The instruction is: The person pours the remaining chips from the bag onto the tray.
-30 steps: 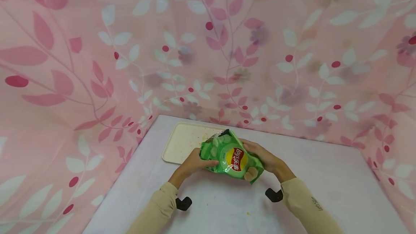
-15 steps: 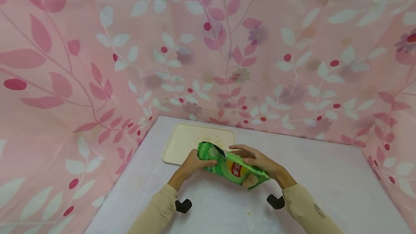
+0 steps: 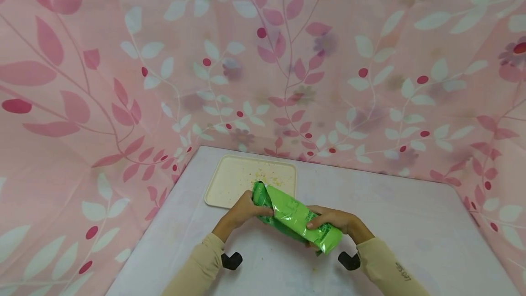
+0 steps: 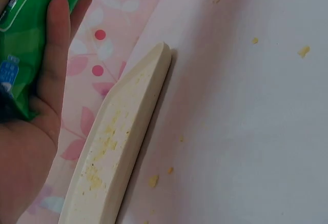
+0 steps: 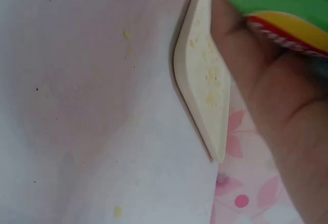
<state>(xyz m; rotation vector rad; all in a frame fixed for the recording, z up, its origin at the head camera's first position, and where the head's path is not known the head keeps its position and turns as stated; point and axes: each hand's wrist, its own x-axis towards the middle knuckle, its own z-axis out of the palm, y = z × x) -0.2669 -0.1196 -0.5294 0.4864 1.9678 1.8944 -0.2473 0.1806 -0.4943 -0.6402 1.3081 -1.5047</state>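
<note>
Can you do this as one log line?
left hand: holds shiny green chip bag; right hand: holds its other end; cream rectangular tray: yellow crumbs inside

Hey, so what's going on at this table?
Someone's left hand and right hand are gripping a green bag by its two ends, holding it over a white-covered table. It looks partly folded over. Beyond it lies a cream tray with yellow crumbs on it, and a few more bits are scattered on the table.
</note>
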